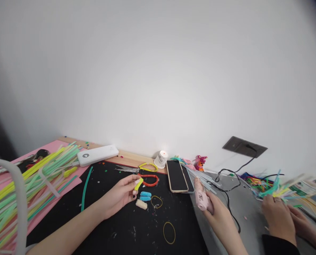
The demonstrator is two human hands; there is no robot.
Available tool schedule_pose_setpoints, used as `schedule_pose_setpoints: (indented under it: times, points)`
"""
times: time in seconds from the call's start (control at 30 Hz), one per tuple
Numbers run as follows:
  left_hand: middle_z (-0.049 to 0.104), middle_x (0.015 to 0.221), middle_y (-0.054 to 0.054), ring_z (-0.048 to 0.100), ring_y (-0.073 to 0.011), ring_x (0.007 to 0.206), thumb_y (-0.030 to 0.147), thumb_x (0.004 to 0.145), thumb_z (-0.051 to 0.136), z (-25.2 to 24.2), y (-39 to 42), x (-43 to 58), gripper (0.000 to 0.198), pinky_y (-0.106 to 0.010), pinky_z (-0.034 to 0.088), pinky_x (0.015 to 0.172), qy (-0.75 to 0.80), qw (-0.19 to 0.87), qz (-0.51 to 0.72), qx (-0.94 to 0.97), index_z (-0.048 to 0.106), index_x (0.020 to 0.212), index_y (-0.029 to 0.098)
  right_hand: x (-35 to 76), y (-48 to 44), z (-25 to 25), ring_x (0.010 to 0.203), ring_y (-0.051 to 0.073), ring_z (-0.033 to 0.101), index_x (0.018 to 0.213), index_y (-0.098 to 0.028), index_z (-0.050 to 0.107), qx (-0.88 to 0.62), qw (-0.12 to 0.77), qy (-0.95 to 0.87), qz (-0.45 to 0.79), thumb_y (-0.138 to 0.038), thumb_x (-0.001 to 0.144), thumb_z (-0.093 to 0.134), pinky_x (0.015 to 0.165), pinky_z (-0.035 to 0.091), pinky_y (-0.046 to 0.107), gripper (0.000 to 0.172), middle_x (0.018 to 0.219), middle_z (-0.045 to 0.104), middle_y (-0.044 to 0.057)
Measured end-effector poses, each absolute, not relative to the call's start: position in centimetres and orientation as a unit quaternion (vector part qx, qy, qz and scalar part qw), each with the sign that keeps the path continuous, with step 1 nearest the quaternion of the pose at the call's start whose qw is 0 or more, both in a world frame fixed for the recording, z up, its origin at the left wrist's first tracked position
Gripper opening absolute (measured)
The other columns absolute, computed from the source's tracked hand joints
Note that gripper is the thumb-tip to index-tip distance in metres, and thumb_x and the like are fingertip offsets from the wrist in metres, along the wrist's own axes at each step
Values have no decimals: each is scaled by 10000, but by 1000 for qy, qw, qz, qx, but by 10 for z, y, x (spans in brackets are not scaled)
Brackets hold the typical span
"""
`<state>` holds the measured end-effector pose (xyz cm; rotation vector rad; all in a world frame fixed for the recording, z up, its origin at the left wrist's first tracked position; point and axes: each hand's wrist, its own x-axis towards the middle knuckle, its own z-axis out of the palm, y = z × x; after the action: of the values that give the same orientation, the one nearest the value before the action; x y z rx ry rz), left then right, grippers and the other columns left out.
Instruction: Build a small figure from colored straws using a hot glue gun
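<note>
My left hand point(122, 194) pinches a small yellow fuzzy pipe cleaner piece point(138, 184) between thumb and fingertips, above a black mat point(115, 226). Wrapped in the fingers of my right hand point(217, 210) is a pink hot glue gun point(201, 199), partly hidden by the hand. Just right of my left hand lie two short blue fuzzy pieces point(145, 196) side by side and a cream fuzzy piece point(141, 204). Scissors point(148, 173) with yellow and red handles rest behind that hand. Two rubber bands point(169, 232) lie on the mat.
Two phones point(177, 176), overlapping, and a paper cup point(161, 159) stand near the wall. Pipe cleaners point(38, 184) and a white box-shaped device point(98, 155) are at left. Black cords point(228, 191) run from a wall socket point(244, 147). Another person's hands point(278, 216) work at right.
</note>
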<state>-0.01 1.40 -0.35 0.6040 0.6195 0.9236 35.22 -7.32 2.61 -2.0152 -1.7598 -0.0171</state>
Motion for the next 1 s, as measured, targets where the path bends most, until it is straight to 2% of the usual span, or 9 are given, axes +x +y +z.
schedule_pose_setpoints:
  times: [0.17,0.4,0.53,0.6,0.7,0.83,0.9,1.0]
  points:
    - [519,716,44,465,-51,586,273,689,815,-1,13,0,264,-185,406,589,292,806,431,281,672,891,180,385,-79,8,996,263,656,1141,-220,590,-784,138,-604,-23,-293,774,456,805,488,334,397,1136,665,98]
    - [526,737,38,459,-50,583,277,678,821,-1,13,0,268,-186,404,580,289,804,434,286,676,881,182,381,-69,11,1118,282,589,1249,-223,549,-833,9,-553,-17,-280,836,439,808,480,394,431,1253,599,116]
    - [524,731,38,455,-54,589,293,676,823,-1,13,-1,277,-189,404,585,290,803,433,290,676,883,183,379,-68,14,1050,317,602,1251,-240,584,-839,-40,-542,-27,-223,803,500,809,473,428,456,1143,646,119]
    - [526,734,37,455,-55,593,296,681,820,-2,14,-1,277,-190,404,588,289,802,433,293,675,889,184,372,-69,21,1010,319,612,1215,-257,618,-838,-28,-542,-61,-173,754,540,820,466,426,475,1113,656,115]
    - [523,734,38,458,-56,597,301,691,812,-3,15,-1,270,-191,403,591,286,800,436,297,673,893,188,341,-66,42,992,290,618,1112,-237,671,-795,66,-598,-79,-164,769,526,834,467,386,380,1085,658,122]
    - [527,769,36,471,-57,609,289,696,807,-5,16,-1,270,-201,410,608,289,796,442,297,671,909,193,264,-54,68,825,218,644,928,-206,712,-679,172,-711,63,-126,793,487,761,482,295,275,873,688,71]
    - [531,783,34,478,-59,618,283,707,797,-6,17,-1,265,-206,413,618,289,792,447,299,669,922,195,225,-45,69,790,192,645,844,-215,713,-619,186,-750,141,-85,786,478,717,474,262,275,860,690,48]
    - [541,784,32,483,-68,629,285,730,775,-6,17,-1,250,-216,415,631,289,786,456,303,662,938,202,185,-33,52,682,181,624,738,-219,691,-552,177,-795,178,-48,735,544,623,437,244,225,767,677,19]
